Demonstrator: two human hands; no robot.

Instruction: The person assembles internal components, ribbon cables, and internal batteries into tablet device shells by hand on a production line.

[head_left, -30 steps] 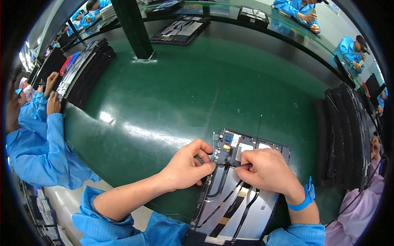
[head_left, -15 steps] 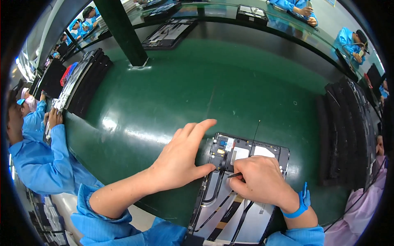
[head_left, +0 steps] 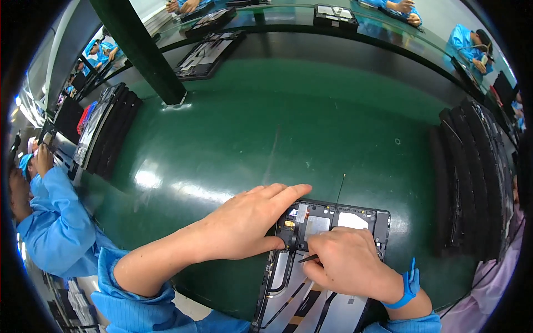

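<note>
I see the opened tablet (head_left: 333, 261) lying back-up on the green table (head_left: 311, 127), at the near edge right below me, its inner parts bare: a dark frame along the top, a silvery plate (head_left: 318, 226) beside a white patch (head_left: 352, 220), and thin black cables running down the pale lower half. My left hand (head_left: 250, 227) rests flat on the table against the tablet's left edge, fingers stretched out and together, the thumb pressed on the frame corner. My right hand (head_left: 347, 263) sits on the middle of the tablet, fingers curled tight around a thin dark tool (head_left: 307, 258) whose tip points left toward the thumb. I judge the work to be mid-way: the cover is off and the parts are seated, but the cables near the tool tip still look loose, so the fitting there seems unfinished. A thin black wire (head_left: 340, 188) sticks up from the top edge.

Labels: 1 small yellow tag (head_left: 289, 223) sits near the top left corner, too small to read. A blue wrist strap (head_left: 410, 284) circles my right wrist.

Outward, 1 stack of dark trays (head_left: 472, 183) stands at the right, another (head_left: 105, 133) at the left beside a dark post (head_left: 141, 50). A person in a blue coat (head_left: 53, 233) works at my left.
</note>
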